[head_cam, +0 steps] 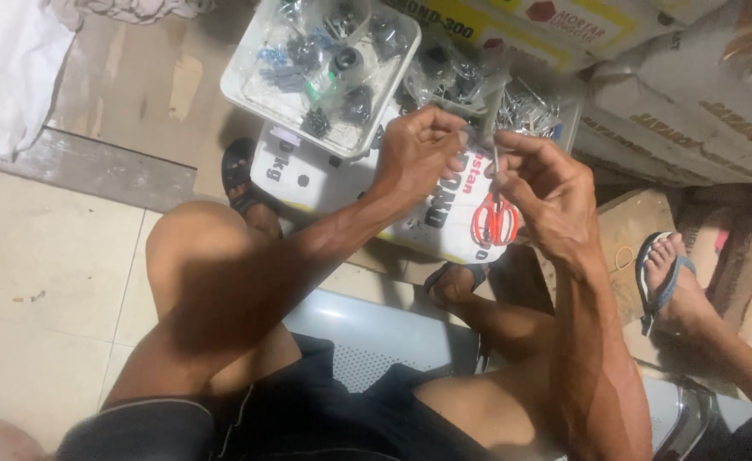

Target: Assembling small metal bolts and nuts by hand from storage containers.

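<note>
From the head view we look down on our knees and a pale perforated metal seat (pixel 367 341) at the bottom centre of the frame, with cream floor tiles (pixel 43 282) at the lower left and a grey step (pixel 94 166) above them. Our left hand (pixel 418 154) sits just above the middle, fingers curled together, and we cannot tell what, if anything, it grips. Our right hand (pixel 542 192) is just beside it, thumb and forefinger pressed on a thin metal pin (pixel 495 158) that stands nearly upright between the two hands. Under them lies a white sack (pixel 324 175), with orange-handled scissors (pixel 495 220) resting on it (partly hidden by the right hand). At the upper centre a clear plastic tray (pixel 248 85) holds small dark parts in bags. Paper sacks (pixel 692 111) are stacked at the upper right, and another person's sandalled foot (pixel 670 282) shows at the right edge.
</note>
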